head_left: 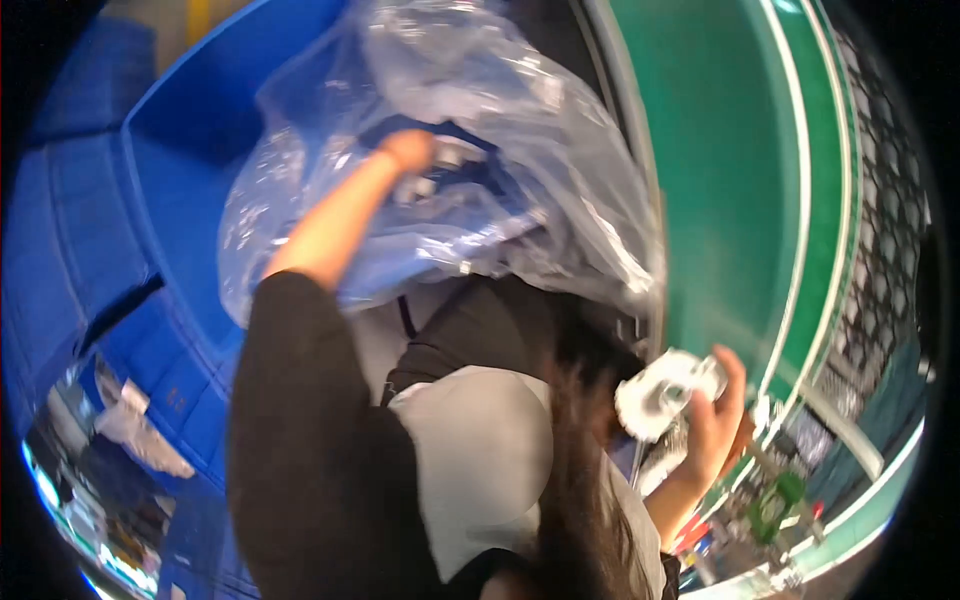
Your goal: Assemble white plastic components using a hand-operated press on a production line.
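Observation:
My left hand (408,152) reaches down into a clear plastic bag (310,200) that lines a blue bin (180,190). Motion smears its fingers, so I cannot tell whether they grip anything. Small white parts (452,155) lie right beside them, inside the bag. To the right, my right hand (715,415) is closed around a white round part (660,395) with an uneven, notched rim and a raised middle. It holds this part up near the edge of a green surface (720,200).
Several blue bins (85,230) stand along the left. The green surface has a metal edge beside the bag and pale lines on its far side. Beyond it is dark mesh (880,200). At the lower right sits a green round object (775,505) among blurred clutter.

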Tool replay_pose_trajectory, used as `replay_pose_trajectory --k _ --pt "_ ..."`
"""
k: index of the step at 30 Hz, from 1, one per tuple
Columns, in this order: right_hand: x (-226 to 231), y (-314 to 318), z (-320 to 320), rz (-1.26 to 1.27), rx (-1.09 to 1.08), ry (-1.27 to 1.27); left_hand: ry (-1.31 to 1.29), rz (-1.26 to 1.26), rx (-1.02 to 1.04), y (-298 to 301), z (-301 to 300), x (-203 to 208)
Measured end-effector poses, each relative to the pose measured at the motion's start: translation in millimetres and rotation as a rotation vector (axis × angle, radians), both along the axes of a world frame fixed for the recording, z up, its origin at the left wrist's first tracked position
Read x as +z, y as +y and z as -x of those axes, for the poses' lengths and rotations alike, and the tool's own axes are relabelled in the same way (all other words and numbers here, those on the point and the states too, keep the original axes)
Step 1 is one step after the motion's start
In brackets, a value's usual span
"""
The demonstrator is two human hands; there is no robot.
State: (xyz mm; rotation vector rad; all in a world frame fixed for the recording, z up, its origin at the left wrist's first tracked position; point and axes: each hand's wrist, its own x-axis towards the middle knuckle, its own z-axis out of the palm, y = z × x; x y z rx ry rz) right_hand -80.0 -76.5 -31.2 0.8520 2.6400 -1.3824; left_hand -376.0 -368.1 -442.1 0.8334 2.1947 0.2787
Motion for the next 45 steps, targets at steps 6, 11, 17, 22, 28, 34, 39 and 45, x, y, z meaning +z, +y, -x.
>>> replay_pose_trajectory --k 6,11,17,22,28,34,39,45 --pt "-16.1 59.0 -18.5 -0.119 -0.33 0.16 -0.509 -0.511 0.378 -97.1 -10.2 244.6" --pt "7.9 57.9 -66.7 -0.378 -0.284 0.23 -0.642 -0.894 0.55 -9.2 -78.0 374.0" --pt "51.5 50.4 -154.9 -0.161 -0.305 0.48 -0.458 -0.653 -0.189 206.5 -86.7 391.0" --pt "48.8 51.7 -260.5 -0.245 -0.527 0.467 -0.002 -0.672 -0.235 267.4 -94.6 378.5" --pt "8.6 122.6 -419.7 -0.588 -1.053 0.25 0.624 -0.512 -0.081 266.2 -158.7 408.6" --pt "-33.8 242.8 -487.7 -0.926 -1.396 -0.601 0.711 -0.274 -0.184 274.2 -173.7 397.2" --pt "-58.2 272.8 -559.4 -0.787 -1.805 -1.063 0.557 -0.579 -0.099 265.6 -151.2 409.1" --pt "-65.8 232.4 -548.8 -0.77 -1.512 -0.855 0.251 -0.771 -0.384 381.7 -108.5 457.9"
